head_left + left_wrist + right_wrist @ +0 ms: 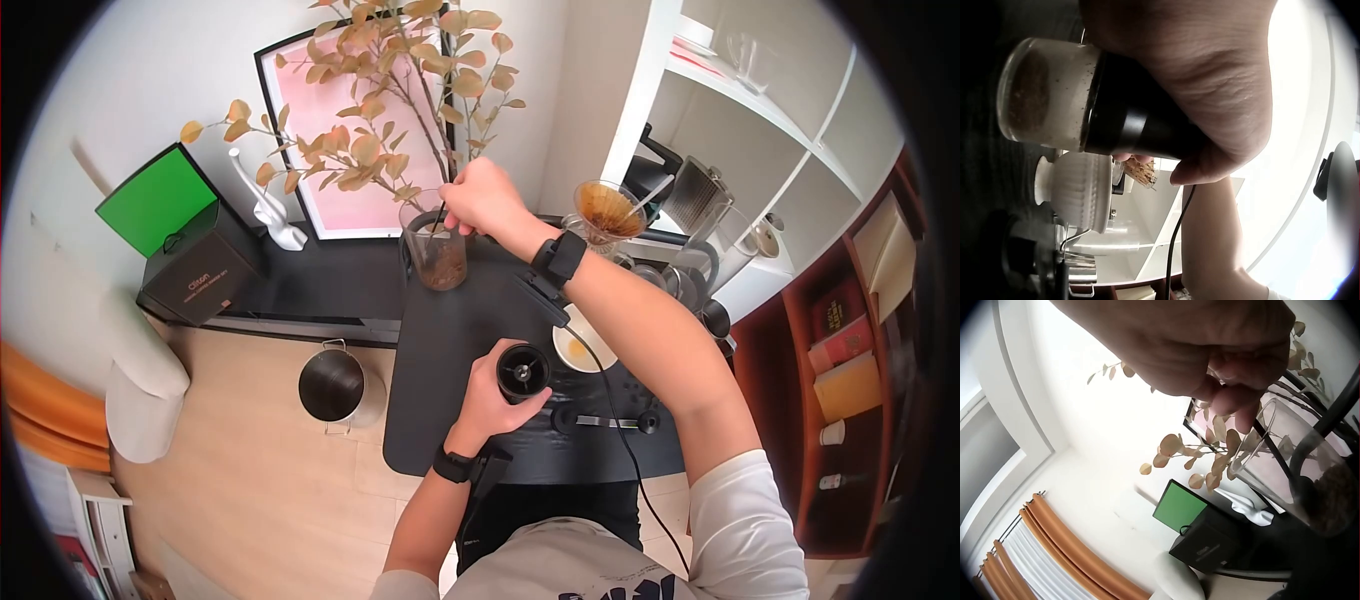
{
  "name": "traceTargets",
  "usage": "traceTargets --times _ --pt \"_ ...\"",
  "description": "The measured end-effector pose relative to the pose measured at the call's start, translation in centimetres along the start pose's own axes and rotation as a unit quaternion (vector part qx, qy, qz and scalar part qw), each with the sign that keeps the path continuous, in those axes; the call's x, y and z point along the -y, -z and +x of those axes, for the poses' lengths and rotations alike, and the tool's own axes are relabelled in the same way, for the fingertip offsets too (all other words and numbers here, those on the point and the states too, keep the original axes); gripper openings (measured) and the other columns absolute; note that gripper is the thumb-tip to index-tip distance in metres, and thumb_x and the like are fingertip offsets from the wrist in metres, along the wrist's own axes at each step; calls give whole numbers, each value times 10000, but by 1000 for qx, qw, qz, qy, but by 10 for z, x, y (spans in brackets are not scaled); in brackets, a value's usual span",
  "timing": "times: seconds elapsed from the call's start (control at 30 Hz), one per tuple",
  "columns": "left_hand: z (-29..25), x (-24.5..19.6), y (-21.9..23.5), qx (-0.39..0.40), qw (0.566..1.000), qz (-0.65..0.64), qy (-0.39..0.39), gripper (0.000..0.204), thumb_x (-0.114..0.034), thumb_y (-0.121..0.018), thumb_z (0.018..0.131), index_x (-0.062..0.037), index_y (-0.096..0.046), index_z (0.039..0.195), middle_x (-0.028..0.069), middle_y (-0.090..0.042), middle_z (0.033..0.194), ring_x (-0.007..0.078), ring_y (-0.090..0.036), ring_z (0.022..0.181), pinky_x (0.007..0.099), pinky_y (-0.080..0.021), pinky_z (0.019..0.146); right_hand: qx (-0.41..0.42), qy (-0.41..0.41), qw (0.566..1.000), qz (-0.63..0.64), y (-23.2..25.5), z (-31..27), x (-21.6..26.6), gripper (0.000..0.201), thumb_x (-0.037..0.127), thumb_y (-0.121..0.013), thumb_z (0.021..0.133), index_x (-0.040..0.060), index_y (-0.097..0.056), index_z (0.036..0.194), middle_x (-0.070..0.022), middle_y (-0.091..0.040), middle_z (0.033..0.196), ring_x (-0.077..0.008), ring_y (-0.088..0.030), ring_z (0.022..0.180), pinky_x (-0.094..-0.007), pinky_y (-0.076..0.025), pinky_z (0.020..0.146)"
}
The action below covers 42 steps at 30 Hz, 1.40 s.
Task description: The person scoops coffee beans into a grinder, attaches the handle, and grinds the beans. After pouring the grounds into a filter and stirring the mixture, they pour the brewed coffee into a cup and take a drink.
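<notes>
My left hand [482,402] grips a black hand coffee grinder [523,372] upright over the dark table; its open top shows a central shaft. In the left wrist view its clear jar [1054,94] has brown grounds inside. Farther forward, my right hand [487,198] pinches a thin dark stick [1274,450] that slants down into a glass vase [437,262]. Brown bits fill the vase's bottom, and leafy branches [365,150] rise from it. The stick's lower end is hard to make out. A metal crank handle with black ends [606,422] lies right of the grinder.
A white bowl [573,352] with something yellow inside stands beneath my right forearm. Behind it is a glass dripper with a brown filter [608,212]. A black cable [608,385] crosses the table. At left are a black box [200,275] and, lower, a metal bin [332,385].
</notes>
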<state>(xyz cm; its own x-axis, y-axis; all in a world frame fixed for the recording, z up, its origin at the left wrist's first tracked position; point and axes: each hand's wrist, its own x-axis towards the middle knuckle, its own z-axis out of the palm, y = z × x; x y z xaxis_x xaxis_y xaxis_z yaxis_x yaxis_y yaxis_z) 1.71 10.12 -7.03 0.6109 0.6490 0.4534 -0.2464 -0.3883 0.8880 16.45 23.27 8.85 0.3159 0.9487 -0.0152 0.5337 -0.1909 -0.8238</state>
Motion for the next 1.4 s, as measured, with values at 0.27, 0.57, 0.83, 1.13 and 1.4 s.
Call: traceTargets --times 0.27,0.57,0.83,1.13,1.4 --pt "-2 4 0 -5 1000 -2 0 453 12 -826 733 -5 -573 1108 76 -727 890 153 -699 850 319 -569 827 86 23 992 87 45 -60 3 367 297 -691 978 -19 -749 802 -65 -747 686 -106 -608 473 -291 -440 406" --pt "-4 3 -2 -24 999 -30 29 478 -63 -872 721 3 -618 1121 90 -730 928 175 -722 847 318 -576 822 -10 231 956 -178 111 -271 -94 89 65 -800 844 22 -739 892 -112 -701 786 -330 -689 699 -401 -532 601" --pt "-3 -6 -4 -15 999 -26 26 470 19 -840 701 -6 -606 1108 83 -740 936 161 -705 857 317 -571 834 -22 219 910 -351 57 -308 -173 118 99 -778 805 20 -711 861 -102 -597 895 -290 -584 912 -406 -442 825" --pt "-7 -14 -7 -5 999 -21 28 442 10 -842 706 -22 -609 1079 73 -738 903 157 -710 826 309 -570 808 18 182 936 -301 48 -296 -193 116 -38 -687 758 23 -670 855 -124 -570 917 -301 -559 915 -407 -422 805" --pt "-11 -22 -11 15 999 -3 29 442 13 -842 698 -28 -620 1078 71 -740 899 170 -726 818 312 -577 789 8 213 919 -332 54 -299 -188 114 -24 -702 803 30 -662 894 -119 -580 893 -289 -565 890 -402 -419 820"
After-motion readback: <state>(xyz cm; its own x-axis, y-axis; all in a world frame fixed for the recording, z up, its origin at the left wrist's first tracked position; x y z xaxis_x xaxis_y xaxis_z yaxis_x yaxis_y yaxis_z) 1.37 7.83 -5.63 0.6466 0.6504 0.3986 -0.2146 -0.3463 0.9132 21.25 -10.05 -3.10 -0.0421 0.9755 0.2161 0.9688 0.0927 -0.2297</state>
